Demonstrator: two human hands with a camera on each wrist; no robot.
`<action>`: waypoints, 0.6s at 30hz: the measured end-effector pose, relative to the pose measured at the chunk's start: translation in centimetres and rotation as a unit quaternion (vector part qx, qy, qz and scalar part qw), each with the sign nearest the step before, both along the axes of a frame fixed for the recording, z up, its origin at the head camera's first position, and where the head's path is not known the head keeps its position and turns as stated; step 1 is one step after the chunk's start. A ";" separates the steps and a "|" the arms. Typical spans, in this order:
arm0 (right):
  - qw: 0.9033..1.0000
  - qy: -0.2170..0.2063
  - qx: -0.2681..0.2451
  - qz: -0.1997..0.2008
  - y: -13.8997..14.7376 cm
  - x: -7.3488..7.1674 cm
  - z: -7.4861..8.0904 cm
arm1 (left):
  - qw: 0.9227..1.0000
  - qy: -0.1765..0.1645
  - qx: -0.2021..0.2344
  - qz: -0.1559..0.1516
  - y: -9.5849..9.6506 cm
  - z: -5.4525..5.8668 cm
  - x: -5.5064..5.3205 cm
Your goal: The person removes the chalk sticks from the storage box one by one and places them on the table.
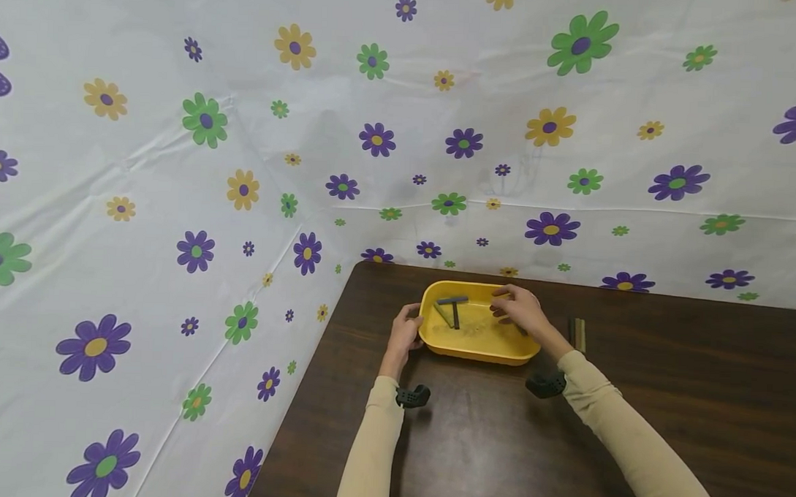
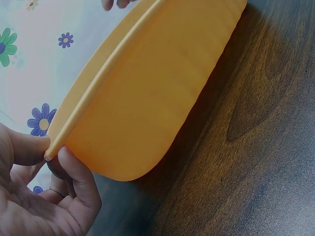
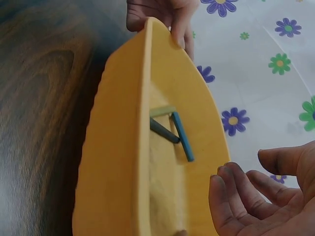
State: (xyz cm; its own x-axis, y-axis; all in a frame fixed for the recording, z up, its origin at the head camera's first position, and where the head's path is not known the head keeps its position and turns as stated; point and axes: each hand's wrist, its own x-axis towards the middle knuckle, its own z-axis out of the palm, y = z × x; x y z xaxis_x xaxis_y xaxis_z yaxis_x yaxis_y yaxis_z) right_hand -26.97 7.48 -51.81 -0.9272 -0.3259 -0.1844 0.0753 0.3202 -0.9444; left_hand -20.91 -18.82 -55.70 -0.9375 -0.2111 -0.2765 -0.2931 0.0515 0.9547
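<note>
Flowered covering (image 1: 142, 218) runs from 9 round past 12 o'clock of the yellow tray (image 1: 480, 346), which sits on the brown table (image 1: 470, 441). Left hand (image 1: 404, 331) at 9 o'clock: thumb and fingers pinch the tray's rim. Inside, toward 10 o'clock: an olive stick (image 1: 444, 316), slanting; a blue-grey stick (image 1: 452, 300), lying nearly crosswise; a dark stick (image 1: 455, 316), pointing to 6 o'clock, its far end at the blue-grey one. Right hand (image 1: 522, 311) at 2 o'clock, over the tray: fingers loosely bent, thumb apart, grasping nothing. Outside, at 3 o'clock, well apart from the left hand: a dark-and-olive group of sticks (image 1: 580, 335) on the table.
</note>
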 end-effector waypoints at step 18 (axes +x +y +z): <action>0.998 -0.050 -0.025 -0.021 -3.6 0.4 -2.2 | 1.000 0.005 -0.001 0.002 0.1 0.0 0.2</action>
State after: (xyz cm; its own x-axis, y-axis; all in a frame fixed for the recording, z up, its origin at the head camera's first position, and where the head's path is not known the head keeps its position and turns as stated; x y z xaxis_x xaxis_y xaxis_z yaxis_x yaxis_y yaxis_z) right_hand -26.55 3.87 -53.96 -0.9182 -0.2977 -0.2612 0.1824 0.2676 -0.9461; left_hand -20.71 -18.67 -55.71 -0.9394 -0.2162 -0.2661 -0.2833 0.0527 0.9576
